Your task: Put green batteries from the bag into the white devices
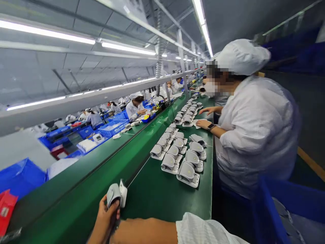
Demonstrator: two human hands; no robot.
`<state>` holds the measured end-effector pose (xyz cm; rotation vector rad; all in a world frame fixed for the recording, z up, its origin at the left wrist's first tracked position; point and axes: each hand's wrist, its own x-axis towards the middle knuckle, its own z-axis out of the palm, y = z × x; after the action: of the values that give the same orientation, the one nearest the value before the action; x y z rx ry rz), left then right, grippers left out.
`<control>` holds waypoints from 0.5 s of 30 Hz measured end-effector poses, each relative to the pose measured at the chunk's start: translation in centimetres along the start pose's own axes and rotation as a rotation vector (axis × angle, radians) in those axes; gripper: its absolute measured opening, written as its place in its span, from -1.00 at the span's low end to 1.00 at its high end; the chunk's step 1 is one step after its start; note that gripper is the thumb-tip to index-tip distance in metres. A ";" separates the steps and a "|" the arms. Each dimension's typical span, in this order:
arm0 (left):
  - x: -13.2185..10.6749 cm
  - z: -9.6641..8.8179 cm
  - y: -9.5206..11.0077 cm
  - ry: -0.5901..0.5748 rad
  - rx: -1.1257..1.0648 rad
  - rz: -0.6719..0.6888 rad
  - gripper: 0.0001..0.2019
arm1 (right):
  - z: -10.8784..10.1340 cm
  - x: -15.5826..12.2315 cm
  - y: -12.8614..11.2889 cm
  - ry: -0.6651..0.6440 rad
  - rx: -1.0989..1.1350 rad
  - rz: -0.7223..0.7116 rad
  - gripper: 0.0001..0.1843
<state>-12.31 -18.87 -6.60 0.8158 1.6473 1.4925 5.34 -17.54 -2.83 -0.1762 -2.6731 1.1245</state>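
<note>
My left hand (pixel 105 211) is closed around a wrist blood pressure monitor (pixel 115 196), with its thumb in the opening of the curled grey cuff and the white body facing right. My right forearm crosses in from the lower right in a white sleeve. My right hand (pixel 117 229) is close beside the left one, low in the view; its fingers are mostly hidden. Ahead on the green bench (pixel 149 193), several more monitors with rolled grey cuffs (pixel 187 172) stand in rows on their white bodies.
At the bench's right side a co-worker (pixel 254 135) in white coat and cap has both hands over a white piece. A green conveyor belt (pixel 83 193) runs along the left. Blue bins (pixel 22 178) stand beyond it, and another blue bin (pixel 286 200) is at lower right.
</note>
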 end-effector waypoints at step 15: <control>-0.5 0.4 -3.2 0.002 -0.065 0.330 -0.19 | 0.1 -0.4 4.7 0.209 0.578 0.367 -0.88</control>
<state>-11.60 -19.42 -9.70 1.0903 1.5089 1.7607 5.75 -14.37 -6.28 -0.6501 -2.0782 1.8177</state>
